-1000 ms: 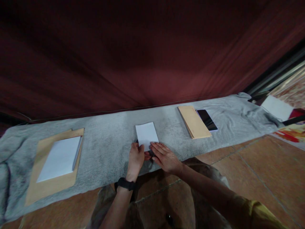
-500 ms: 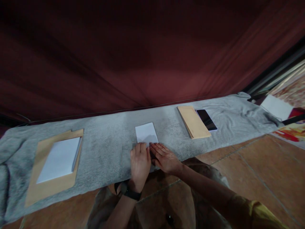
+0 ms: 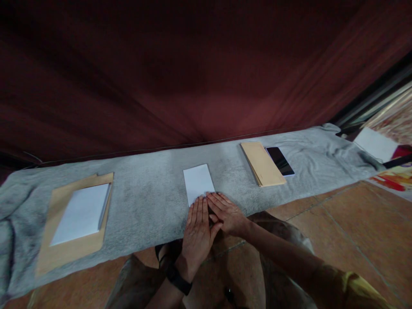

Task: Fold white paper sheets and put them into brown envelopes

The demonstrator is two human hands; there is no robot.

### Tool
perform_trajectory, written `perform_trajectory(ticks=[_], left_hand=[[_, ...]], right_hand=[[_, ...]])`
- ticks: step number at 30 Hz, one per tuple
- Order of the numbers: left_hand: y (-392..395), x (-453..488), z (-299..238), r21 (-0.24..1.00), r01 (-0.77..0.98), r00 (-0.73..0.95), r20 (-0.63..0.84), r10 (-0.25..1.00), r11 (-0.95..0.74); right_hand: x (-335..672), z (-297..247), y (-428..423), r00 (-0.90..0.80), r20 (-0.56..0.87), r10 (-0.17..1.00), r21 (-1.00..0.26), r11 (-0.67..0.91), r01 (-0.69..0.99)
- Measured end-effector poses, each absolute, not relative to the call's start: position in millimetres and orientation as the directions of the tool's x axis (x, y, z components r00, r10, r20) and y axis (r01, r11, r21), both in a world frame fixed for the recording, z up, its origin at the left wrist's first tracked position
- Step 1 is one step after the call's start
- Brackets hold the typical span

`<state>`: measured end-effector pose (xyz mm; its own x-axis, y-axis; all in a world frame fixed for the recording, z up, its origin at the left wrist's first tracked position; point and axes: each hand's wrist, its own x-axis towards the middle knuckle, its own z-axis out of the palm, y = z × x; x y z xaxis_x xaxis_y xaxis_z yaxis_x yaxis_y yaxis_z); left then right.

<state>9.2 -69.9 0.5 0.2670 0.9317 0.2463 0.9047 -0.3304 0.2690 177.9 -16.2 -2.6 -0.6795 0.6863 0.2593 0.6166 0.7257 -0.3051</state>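
Note:
A white folded sheet of paper (image 3: pixel 198 181) lies flat on the grey cloth in front of me. My left hand (image 3: pixel 198 227) rests on its near end, fingers stretched out and pointing away from me. Beside it, my right hand (image 3: pixel 227 214) lies flat with extended fingers over the paper's near right corner. The two hands touch where the left thumb meets the right hand. Their fingers cover the near edge of the paper.
Grey cloth (image 3: pixel 144 193) covers the long bench. At left, white paper (image 3: pixel 82 212) sits on brown envelopes (image 3: pixel 69 257). To the right, smaller brown envelopes (image 3: pixel 262 165) lie beside a dark-screened phone (image 3: pixel 280 161). A red curtain (image 3: pixel 206 86) hangs behind.
My left hand has straightened from curled fingers to flat, extended ones and turned on the paper's near end. The right hand stays nearly in place.

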Motion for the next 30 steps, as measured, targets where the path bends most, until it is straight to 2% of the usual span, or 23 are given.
perform_trajectory(ticks=[13, 20, 30], left_hand=[[-70, 10, 1, 0.205, 0.924, 0.279, 0.222, 0.934, -0.324], [-70, 12, 5, 0.215, 0.927, 0.264, 0.207, 0.942, -0.307], [-67, 14, 5, 0.157, 0.937, 0.274, 0.228, 0.934, -0.313]], right_hand=[[188, -6, -18, -0.655, 0.236, 0.718, -0.256, 0.696, 0.671], [194, -6, -18, -0.643, 0.230, 0.731, -0.251, 0.683, 0.686], [197, 5, -11, -0.632, 0.209, 0.746, -0.308, 0.664, 0.681]])
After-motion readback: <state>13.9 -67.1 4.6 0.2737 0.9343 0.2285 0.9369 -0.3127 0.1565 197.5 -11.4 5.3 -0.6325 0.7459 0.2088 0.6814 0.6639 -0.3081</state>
